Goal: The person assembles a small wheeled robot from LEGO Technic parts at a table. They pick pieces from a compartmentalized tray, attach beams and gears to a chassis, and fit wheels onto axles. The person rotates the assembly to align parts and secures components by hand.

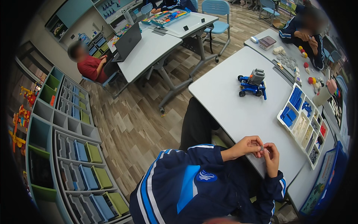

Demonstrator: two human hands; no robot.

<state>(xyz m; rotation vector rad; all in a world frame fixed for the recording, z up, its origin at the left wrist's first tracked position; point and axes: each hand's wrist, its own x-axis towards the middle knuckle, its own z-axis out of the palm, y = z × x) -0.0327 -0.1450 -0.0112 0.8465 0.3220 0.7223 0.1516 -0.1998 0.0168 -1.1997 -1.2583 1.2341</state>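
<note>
Close to the near edge of the white table, my left hand [246,146] pinches a small grey building piece [261,148] between thumb and fingertips. My right hand [272,158] meets it from the right, its thumb and fingers closed on the same piece. The piece is too small to tell its exact kind. Farther up the table stands a blue wheeled model [250,88] with black wheels and a grey box [257,76] on top. To the right of my hands lies a white sorting tray [295,139] of blue, white, grey and red building pieces.
A blue box [323,183] stands right of the tray. A pale bottle [323,95] is beyond it. Across the table, a person [304,33] handles small parts near loose grey and white pieces [286,59]. Drawer shelves [85,164] line the left; another person [91,67] sits by a laptop [128,43].
</note>
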